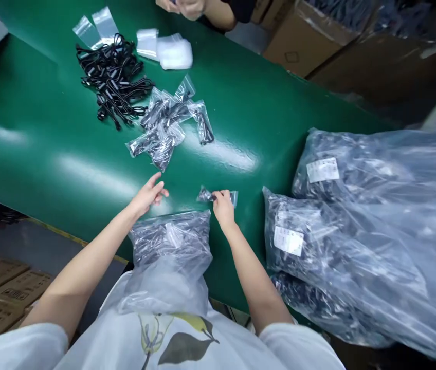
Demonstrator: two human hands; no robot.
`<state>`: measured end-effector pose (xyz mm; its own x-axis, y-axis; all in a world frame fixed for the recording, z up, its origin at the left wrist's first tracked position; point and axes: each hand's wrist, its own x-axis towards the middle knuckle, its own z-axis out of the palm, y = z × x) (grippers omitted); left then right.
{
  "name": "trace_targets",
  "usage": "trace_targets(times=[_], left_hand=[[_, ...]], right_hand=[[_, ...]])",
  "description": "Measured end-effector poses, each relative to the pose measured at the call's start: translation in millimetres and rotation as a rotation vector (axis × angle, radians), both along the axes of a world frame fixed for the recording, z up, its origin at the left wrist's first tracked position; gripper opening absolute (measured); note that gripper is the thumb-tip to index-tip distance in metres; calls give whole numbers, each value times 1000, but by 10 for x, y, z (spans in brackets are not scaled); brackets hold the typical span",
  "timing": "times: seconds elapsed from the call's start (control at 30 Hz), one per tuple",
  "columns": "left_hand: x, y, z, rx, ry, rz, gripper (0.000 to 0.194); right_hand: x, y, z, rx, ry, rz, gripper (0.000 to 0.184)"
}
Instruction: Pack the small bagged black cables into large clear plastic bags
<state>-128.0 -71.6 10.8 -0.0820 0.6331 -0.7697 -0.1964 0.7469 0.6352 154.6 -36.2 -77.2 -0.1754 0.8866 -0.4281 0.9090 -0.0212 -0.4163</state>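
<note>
My right hand (223,206) grips a small clear zip bag (204,195) with something dark inside, just above the green table. My left hand (149,195) holds nothing; its fingers are apart, and they point at a pile of filled zip bags (162,121). One filled bag (203,123) lies at the right side of that pile. Between my forearms a large clear plastic bag (171,239) full of small packed bags rests at the table's near edge, its loose end against my shirt. Behind the pile lies a heap of black cables (113,77).
Flat zip bags (174,51) lie stacked beyond the cables, with two more (96,28) to their left. Large filled plastic sacks (368,221) take up the right side. Across the table another person's hands (189,7) show, near cardboard boxes (303,41).
</note>
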Motion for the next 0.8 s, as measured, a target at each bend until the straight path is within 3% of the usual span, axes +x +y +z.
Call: trace_targets(times=[0.13, 0.23, 0.33, 0.4, 0.47, 0.53, 0.63, 0.7, 0.8], left_hand=[[72, 727, -477, 76, -50, 222, 92], [165, 1050, -809, 53, 10, 291, 69], [210, 982, -971, 17, 100, 290, 26], [179, 733, -983, 46, 187, 166, 18], [84, 398, -945, 107, 357, -20, 21], [-73, 67, -891, 147, 533, -149, 23], [-361, -271, -836, 125, 630, -145, 18], [-532, -349, -823, 117, 589, -57, 22], [-711, -246, -821, 148, 466, 115, 51]], right_hand=[[30, -220, -40, 48, 126, -91, 15], [1, -226, -38, 37, 151, -259, 23], [-5, -131, -58, 48, 156, -466, 61], [6, -42, -78, 53, 88, -584, 76], [-4, 53, -83, 10, -11, -634, 74], [-83, 166, -60, -37, -78, -531, 55], [-423, 445, 6, 37, -39, -100, 25], [-799, 738, 29, 140, 64, 220, 27], [-1433, 1253, -21, 203, 195, 601, 39]])
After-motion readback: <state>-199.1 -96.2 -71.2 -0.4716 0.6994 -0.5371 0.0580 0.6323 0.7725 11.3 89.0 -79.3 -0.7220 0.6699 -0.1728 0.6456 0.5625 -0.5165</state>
